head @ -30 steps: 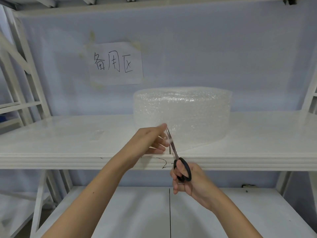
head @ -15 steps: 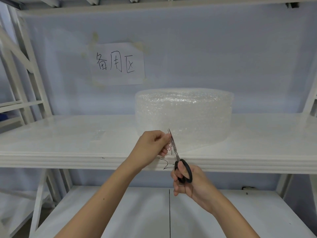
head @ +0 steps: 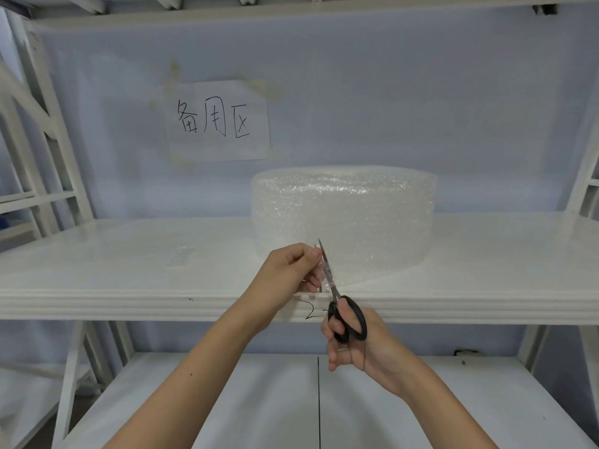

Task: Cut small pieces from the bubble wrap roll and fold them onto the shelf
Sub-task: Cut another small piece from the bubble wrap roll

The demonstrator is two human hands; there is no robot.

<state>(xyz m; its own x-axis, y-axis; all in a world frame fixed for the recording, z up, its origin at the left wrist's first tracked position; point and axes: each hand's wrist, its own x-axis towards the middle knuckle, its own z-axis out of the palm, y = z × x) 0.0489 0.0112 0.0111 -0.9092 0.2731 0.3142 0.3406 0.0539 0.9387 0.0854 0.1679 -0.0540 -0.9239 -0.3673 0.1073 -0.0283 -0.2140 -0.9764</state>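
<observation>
The loose end of the bubble wrap roll [head: 343, 218], standing on the shelf [head: 129, 254] beyond both hands, is pinched by the left hand [head: 291, 270]. Scissors [head: 340, 306] are gripped by the right hand [head: 359, 345]; the wrap is best kept taut beside the blades.

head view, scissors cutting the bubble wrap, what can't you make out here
1. Black-handled scissors: whether the clear bubble wrap strip is cut through; the blades and left hand cover the cut.
2. Right hand: fingers in the loops mostly hidden.
3. Clear bubble wrap roll: its back, hidden by its own bulk.
</observation>
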